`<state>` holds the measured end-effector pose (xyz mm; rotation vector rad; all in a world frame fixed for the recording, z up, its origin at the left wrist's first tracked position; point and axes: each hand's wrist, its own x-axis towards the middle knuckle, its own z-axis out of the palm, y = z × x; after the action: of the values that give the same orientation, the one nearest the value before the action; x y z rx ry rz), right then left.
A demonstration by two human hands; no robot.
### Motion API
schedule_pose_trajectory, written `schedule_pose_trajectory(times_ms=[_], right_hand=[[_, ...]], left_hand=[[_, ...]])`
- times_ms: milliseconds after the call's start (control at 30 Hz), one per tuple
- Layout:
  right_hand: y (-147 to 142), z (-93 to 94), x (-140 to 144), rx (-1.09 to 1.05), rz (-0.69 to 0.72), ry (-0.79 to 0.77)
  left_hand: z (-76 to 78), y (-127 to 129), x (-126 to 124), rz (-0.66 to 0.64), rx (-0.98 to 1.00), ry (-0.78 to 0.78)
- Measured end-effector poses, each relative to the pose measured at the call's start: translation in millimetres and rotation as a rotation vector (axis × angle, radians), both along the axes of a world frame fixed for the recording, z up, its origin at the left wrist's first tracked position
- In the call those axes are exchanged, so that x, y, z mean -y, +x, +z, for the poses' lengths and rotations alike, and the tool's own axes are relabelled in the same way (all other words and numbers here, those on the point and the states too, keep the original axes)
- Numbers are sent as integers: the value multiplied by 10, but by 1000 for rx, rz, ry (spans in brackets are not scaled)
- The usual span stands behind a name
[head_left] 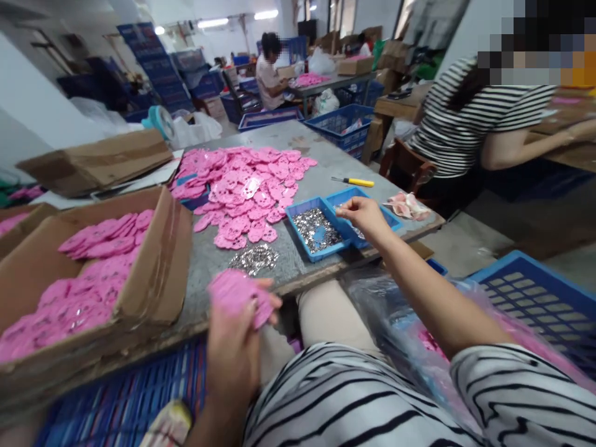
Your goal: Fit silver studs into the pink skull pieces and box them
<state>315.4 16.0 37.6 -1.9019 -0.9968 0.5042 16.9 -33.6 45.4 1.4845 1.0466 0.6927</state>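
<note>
My left hand (235,347) grips a stack of pink flat pieces (237,295) at the near edge of the grey table (321,177). My right hand (363,214) reaches out over two small blue trays (298,217) holding shiny metal bits (316,228), its fingertips pinched together above the right tray; whether it holds a bit is too small to tell. A loose pile of metal bits (255,257) lies on the table between my hands. A wide heap of pink pieces (246,186) covers the table's middle.
An open cardboard box (158,273) of pink pieces stands at left. A yellow-handled tool (354,182) lies beyond the trays. Blue crates (535,298) sit at right and below my lap. A person in a striped shirt (465,124) sits at right; another person (270,74) works far back.
</note>
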Motion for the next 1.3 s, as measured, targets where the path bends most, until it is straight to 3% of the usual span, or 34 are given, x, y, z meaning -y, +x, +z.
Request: schedule_pose_trajectory(times_ms=[133, 267, 467, 833, 1100, 1300], right_hand=[[-614, -14, 107, -428, 440, 94], [-1026, -134, 203, -500, 617, 82], [-1149, -316, 211, -335, 650, 166], [-1188, -464, 289, -54, 690, 262], [-1262, -492, 344, 68, 623, 293], [-1219, -422, 301, 69, 729, 231]], left_hand=[[-284, 376, -251, 231, 434, -209], [-443, 491, -258, 358, 502, -173], [-514, 505, -254, 480, 453, -162], [-590, 498, -286, 517, 455, -215], [-575, 490, -281, 558, 465, -225], [-577, 482, -276, 536, 416, -204]])
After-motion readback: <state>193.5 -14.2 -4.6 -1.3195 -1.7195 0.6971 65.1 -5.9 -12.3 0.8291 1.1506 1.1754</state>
